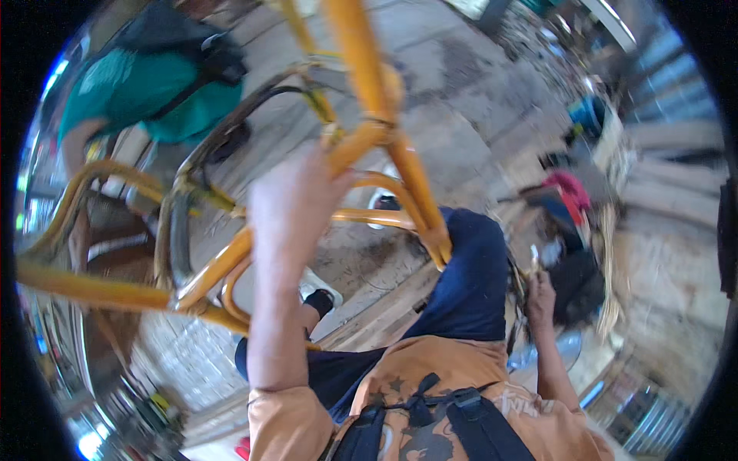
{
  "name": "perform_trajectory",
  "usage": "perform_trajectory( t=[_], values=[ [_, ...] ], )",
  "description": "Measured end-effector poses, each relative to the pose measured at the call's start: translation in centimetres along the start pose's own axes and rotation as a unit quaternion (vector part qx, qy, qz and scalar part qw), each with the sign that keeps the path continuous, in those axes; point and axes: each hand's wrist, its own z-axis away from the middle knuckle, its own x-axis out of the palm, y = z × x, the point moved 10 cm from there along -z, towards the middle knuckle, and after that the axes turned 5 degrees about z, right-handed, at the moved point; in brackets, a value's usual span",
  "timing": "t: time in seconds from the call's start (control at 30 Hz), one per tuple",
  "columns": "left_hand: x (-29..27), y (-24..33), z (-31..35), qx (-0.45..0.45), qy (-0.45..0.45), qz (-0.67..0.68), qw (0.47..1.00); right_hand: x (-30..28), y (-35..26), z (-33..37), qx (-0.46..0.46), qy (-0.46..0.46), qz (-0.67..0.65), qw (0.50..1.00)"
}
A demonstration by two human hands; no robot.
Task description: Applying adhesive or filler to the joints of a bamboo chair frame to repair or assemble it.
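A glossy yellow-brown rattan furniture frame stretches from the top middle to the far left, with bent poles and bound joints. My left hand is closed around one of its poles near a wrapped joint; motion blurs the fingers. The frame's near lower corner rests against or just above my right knee in dark blue trousers. Off to the right, apart from the frame, my right hand is closed on a slim thing with a pale tip. Its kind is too blurred to tell.
A person in a green shirt bends at the upper left, beyond the frame's darker curved poles. On the right lie a pink-red cloth-like thing, a dark heap and long pale strands. A teal container stands farther back.
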Motion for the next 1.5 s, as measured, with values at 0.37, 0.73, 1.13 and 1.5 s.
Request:
perform_trajectory(
  t=[0.37,0.73,1.13,1.5],
  values=[
    [0.5,0.1,-0.1,-0.049,0.016,0.009,0.999,2.9,4.8,4.4,0.002,-0.013,0.007,1.0],
    [0.9,0.0,-0.4,-0.086,0.0,0.043,0.995,8.7,0.9,-13.6,-0.124,-0.009,0.13,0.984],
    [0.6,0.2,-0.2,-0.062,0.016,0.044,0.997,10.3,-0.6,-12.7,-0.177,-0.018,0.217,0.96],
    [0.3,-0.1,-0.2,-0.046,0.048,0.033,0.997,9.7,-0.3,-12.4,-0.176,-0.025,0.266,0.947]
  ],
)
